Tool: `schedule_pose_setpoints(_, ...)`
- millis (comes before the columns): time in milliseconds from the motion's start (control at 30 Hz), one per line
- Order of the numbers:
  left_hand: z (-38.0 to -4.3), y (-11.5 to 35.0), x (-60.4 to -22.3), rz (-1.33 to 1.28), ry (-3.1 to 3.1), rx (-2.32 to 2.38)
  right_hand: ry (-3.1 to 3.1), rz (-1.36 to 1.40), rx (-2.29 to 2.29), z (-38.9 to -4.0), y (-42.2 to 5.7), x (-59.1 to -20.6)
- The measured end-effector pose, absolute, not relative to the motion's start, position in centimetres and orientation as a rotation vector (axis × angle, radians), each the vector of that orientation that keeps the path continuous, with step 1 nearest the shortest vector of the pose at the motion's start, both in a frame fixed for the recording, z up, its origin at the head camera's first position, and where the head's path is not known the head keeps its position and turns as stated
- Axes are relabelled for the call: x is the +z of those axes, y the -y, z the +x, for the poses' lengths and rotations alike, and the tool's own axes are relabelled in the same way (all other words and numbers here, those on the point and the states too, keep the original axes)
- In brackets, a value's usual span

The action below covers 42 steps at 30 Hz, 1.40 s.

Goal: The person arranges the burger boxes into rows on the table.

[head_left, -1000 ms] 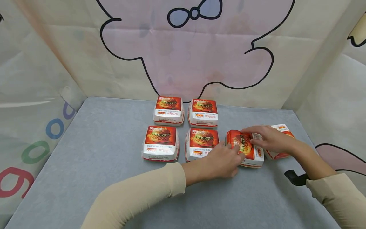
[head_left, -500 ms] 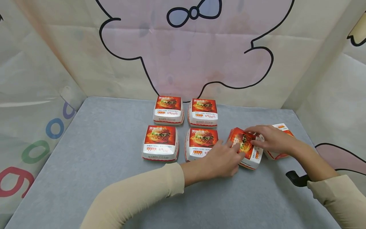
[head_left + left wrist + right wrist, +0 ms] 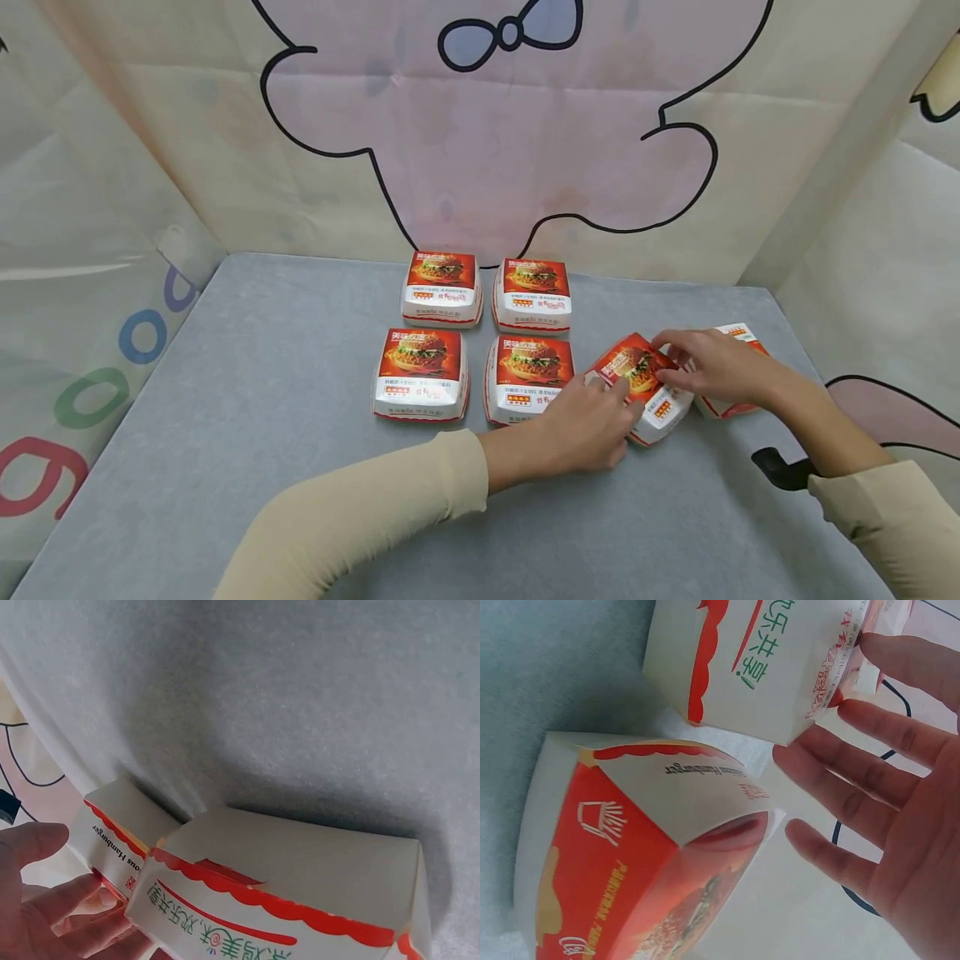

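A red-and-white hamburger box (image 3: 634,375) stands turned at an angle on the grey table, between both hands. My left hand (image 3: 588,421) holds its near left side, fingertips over the lid. My right hand (image 3: 708,364) grips its far right part with thumb and forefinger. In the left wrist view the hamburger box (image 3: 277,907) shows its white side with green writing, beside the left hand (image 3: 45,900). In the right wrist view the fingertips of the right hand (image 3: 900,772) meet the edge of the hamburger box (image 3: 735,667).
Two boxes, back left (image 3: 442,287) and back right (image 3: 532,296), stand in a row. Ahead of them are a front left box (image 3: 422,375) and a front middle box (image 3: 525,375), partly behind the left hand. Another box (image 3: 742,337) lies at the right, partly hidden by the right hand. Printed curtains (image 3: 480,167) surround the table.
The hamburger box between my hands has turned clockwise on the table, from nearly square-on to a slant. My right hand has shifted slightly right with it; the other boxes have stayed put.
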<state>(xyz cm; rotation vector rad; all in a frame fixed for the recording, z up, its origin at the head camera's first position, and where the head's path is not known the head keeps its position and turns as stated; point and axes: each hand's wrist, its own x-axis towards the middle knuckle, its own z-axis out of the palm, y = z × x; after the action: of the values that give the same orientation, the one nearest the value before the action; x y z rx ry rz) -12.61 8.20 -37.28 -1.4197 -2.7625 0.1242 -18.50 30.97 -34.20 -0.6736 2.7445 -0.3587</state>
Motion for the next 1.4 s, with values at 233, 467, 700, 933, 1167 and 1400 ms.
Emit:
schedule_pose_setpoints(233, -12.8, -8.2, -37.5, -1.407, 2.794, 0.07, -2.784, -0.712, -0.39, -18.7, -30.9, -34.2)
schedule_pose_setpoints(467, -13.0, -8.1, -37.3, -1.416, 2.809, 0.021, -2.733, -0.769, -0.473, -18.8, -30.7, -34.4)
schedule_pose_setpoints(700, -13.3, -7.9, -37.1, -1.443, 2.835, 0.0, -2.725, -0.713, -0.422, -18.7, -30.8, -34.5)
schedule_pose_setpoints(933, -13.4, -8.0, -37.1, -1.436, 2.845, -0.001, -2.748, -0.712, -0.401, -18.5, -31.1, -34.8)
schedule_pose_setpoints(1167, -13.6, -7.9, -37.1, -1.456, 2.834, -0.018, -2.765, -0.7, -0.397, -18.3, -31.2, -34.8)
schedule_pose_setpoints(1400, -13.7, -7.9, -37.2, -1.44, 2.816, -0.046, -2.761, -0.691, -0.396, -18.3, -31.2, -34.8)
